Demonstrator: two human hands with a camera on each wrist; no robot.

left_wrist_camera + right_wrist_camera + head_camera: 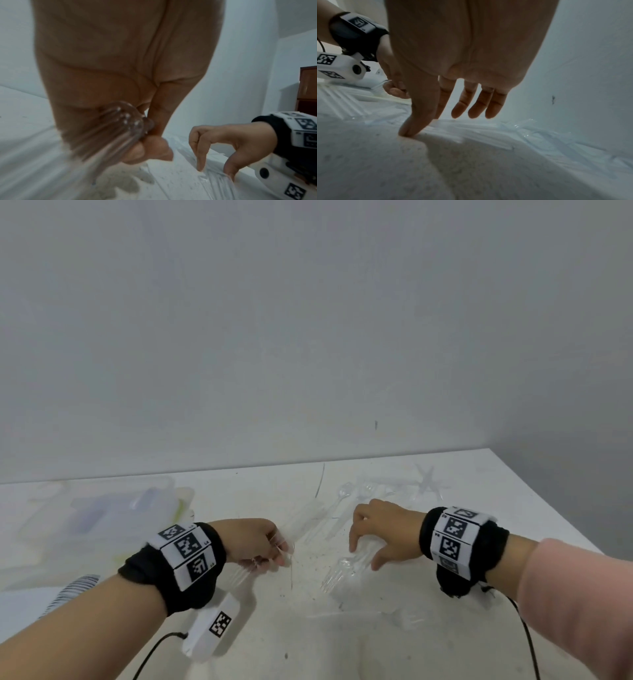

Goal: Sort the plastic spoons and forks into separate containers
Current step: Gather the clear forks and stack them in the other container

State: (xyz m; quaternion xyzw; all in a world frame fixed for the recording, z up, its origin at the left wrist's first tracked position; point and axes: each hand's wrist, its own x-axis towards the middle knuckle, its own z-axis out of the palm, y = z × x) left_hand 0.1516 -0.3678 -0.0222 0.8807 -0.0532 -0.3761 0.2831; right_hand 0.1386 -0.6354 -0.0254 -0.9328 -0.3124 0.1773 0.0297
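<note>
My left hand (274,553) grips a bundle of clear plastic cutlery (126,121), whose handle ends poke out of the fist in the left wrist view. I cannot tell whether they are forks or spoons. My right hand (363,556) arches over a clear fork (337,573) lying on the white table (445,645). Its thumb (406,130) and index finger reach down, spread apart, on either side of the fork. More clear spoons and forks (363,494) lie scattered behind the right hand.
Blurred clear plastic containers (102,518) stand at the far left of the table, by the grey wall. A striped object (72,590) lies near the left forearm. Another clear fork (407,619) lies near the front. The table's right edge runs diagonally beside my right arm.
</note>
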